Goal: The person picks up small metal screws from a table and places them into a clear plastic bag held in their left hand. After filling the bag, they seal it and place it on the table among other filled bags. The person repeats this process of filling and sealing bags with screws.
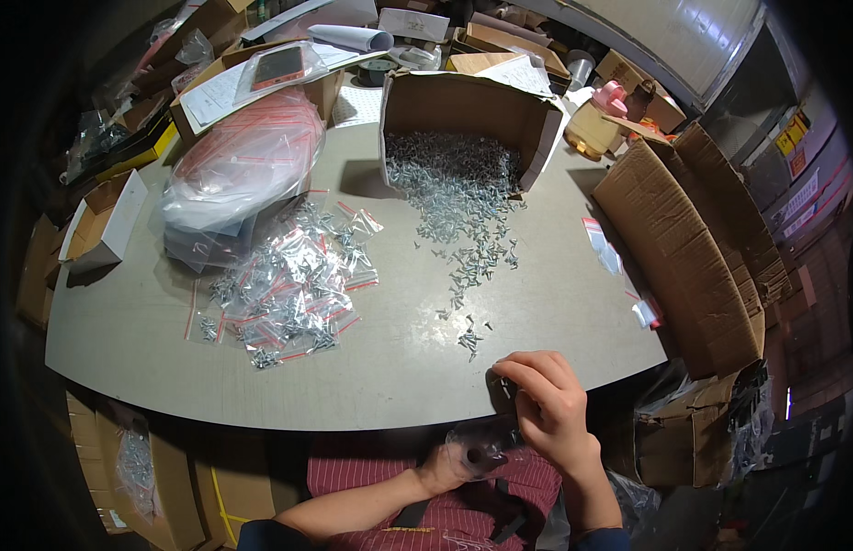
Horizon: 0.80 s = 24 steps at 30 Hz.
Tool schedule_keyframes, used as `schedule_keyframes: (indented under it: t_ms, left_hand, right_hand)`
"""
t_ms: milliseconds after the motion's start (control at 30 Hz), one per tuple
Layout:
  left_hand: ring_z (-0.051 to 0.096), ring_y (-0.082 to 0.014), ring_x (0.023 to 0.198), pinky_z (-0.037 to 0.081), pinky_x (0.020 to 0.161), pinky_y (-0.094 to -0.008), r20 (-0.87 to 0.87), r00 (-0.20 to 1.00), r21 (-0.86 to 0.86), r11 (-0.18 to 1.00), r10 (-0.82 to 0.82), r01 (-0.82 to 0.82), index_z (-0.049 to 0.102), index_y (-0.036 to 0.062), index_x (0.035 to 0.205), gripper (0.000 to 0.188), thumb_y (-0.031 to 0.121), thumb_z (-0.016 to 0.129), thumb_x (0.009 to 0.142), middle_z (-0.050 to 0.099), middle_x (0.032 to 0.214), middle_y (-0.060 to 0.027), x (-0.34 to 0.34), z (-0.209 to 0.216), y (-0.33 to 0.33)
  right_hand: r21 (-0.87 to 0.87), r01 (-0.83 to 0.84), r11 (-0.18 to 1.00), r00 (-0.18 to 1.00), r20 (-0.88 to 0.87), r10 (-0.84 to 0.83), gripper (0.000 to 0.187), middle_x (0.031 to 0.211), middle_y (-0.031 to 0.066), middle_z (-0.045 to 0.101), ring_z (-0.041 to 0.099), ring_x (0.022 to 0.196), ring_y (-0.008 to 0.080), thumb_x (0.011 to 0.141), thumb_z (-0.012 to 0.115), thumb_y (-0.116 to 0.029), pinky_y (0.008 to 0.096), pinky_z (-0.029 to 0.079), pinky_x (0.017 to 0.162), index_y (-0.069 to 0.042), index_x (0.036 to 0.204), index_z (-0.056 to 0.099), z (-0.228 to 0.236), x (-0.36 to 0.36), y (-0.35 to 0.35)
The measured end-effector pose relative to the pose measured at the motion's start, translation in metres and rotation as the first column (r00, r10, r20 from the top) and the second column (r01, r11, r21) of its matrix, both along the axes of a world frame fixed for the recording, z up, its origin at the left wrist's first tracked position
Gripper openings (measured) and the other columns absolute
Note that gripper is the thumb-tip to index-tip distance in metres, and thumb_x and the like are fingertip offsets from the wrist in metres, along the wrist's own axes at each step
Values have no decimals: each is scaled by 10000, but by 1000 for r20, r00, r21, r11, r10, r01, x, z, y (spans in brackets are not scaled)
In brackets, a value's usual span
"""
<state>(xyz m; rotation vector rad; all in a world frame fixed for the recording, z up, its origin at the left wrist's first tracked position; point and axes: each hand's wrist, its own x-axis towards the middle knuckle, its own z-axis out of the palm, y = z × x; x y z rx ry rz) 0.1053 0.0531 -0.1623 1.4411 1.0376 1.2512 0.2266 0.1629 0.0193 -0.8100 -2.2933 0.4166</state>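
Note:
My left hand (440,469) is below the table's front edge, over my lap, closed on a clear plastic bag (486,450). The bag's contents cannot be made out. Above the front edge, my right hand (553,404) has its fingers pinched together; what they hold, if anything, is too small to tell. Just beyond its fingertips lies a small cluster of loose screws (468,340). These trail back to a heap of screws (454,179) spilling from a cardboard box (475,101) tipped on its side. Left of the trail lie several small zip bags filled with screws (293,285).
A big bundle of empty zip bags (247,161) stands behind the filled ones on the table (399,386). A small white box (105,220) sits at the left edge. Cardboard cartons (688,248) line the right side. A pink-lidded bottle (593,124) stands at the back right.

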Motion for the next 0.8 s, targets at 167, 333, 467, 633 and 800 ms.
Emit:
schedule_keyframes:
  t_ms: [167,333,467,633,800]
  left_hand:
    - [717,-270,890,575,777,-387,20,1000,26,1000,8,-9,726,58,1132,369,224,901,853,754,1005,-115,-3,18,4]
    - [718,-282,840,571,728,-397,27,999,60,997,46,-47,719,61,1061,310,224,892,861,746,956,-120,3,1,3]
    - [721,-270,836,576,729,-397,15,1000,70,997,7,-8,726,65,1071,285,231,868,888,752,961,-125,0,5,4]
    - [716,-322,988,579,843,-418,153,988,37,999,1,-7,720,81,1148,330,262,853,906,753,1113,-131,4,19,11]
    - [703,-347,1022,573,862,-448,-86,995,180,983,59,-42,703,116,1210,409,273,884,879,719,1136,-129,5,-12,2]
  right_hand:
    - [42,-33,999,999,28,32,448,1077,137,738,689,966,315,692,607,159,393,559,841,0,1083,756,-4,3,2]
    - [-78,-203,976,978,36,206,368,1018,130,757,717,919,295,681,647,95,379,577,804,4,1009,788,13,9,-9]
    - [-312,-333,890,940,-180,289,388,986,117,772,728,892,278,678,628,121,352,584,767,-17,999,797,19,22,-11]
    - [-154,-82,985,994,-86,70,344,1086,156,756,723,950,287,815,615,168,343,570,828,25,1083,777,6,5,6]
    - [74,-119,990,993,-6,120,379,1168,166,733,711,1010,340,814,661,150,407,573,880,23,1160,748,-3,-19,17]
